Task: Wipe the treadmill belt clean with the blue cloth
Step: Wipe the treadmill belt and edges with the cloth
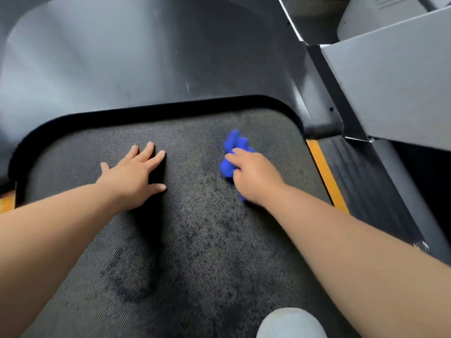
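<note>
The dark textured treadmill belt (195, 228) fills the lower middle of the view, with darker smudges and a shoe-shaped mark on it. My right hand (256, 175) presses a crumpled blue cloth (234, 147) onto the belt near its front right corner; part of the cloth is hidden under the hand. My left hand (136, 174) lies flat on the belt to the left, fingers spread, holding nothing.
The grey motor cover (146, 57) rises beyond the belt's front edge. A yellow stripe (327, 176) runs along the right side rail, beside a grey upright frame (390, 89). A knee in light fabric (290, 323) shows at the bottom. An orange patch (6, 203) sits at the left edge.
</note>
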The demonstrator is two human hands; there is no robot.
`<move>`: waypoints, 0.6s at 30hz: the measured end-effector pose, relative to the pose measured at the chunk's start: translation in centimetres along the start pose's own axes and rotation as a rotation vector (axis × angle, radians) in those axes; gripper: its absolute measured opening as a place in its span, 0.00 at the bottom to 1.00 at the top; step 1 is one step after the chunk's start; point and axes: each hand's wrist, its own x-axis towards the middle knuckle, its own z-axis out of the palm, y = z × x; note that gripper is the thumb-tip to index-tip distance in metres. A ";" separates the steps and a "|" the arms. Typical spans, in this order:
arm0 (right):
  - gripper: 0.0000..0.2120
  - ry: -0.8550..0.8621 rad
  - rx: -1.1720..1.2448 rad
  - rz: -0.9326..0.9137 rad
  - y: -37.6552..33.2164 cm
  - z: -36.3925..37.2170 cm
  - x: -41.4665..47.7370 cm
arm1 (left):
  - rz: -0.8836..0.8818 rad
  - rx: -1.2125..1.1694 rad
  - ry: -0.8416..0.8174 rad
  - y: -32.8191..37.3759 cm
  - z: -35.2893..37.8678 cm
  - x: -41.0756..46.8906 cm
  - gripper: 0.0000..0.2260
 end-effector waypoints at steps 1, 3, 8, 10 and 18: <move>0.13 -0.051 -0.006 -0.090 0.2 0.0 -0.1 | 0.002 -0.004 0.005 0.0 0.2 -0.1 0.35; 0.17 -0.057 -0.060 -0.041 3.5 -1.0 -0.2 | 0.003 -0.016 0.003 -0.2 0.2 -0.1 0.35; 0.19 0.061 -0.082 0.358 9.9 -4.5 -2.7 | 0.011 -0.030 -0.001 -0.3 0.5 0.0 0.35; 0.18 0.136 0.020 0.336 5.5 -2.8 -2.2 | 0.014 -0.022 0.023 -0.2 0.5 -0.1 0.35; 0.24 0.021 0.081 -0.257 -4.6 4.1 -0.8 | 0.055 -0.124 0.022 -1.5 0.6 -0.8 0.35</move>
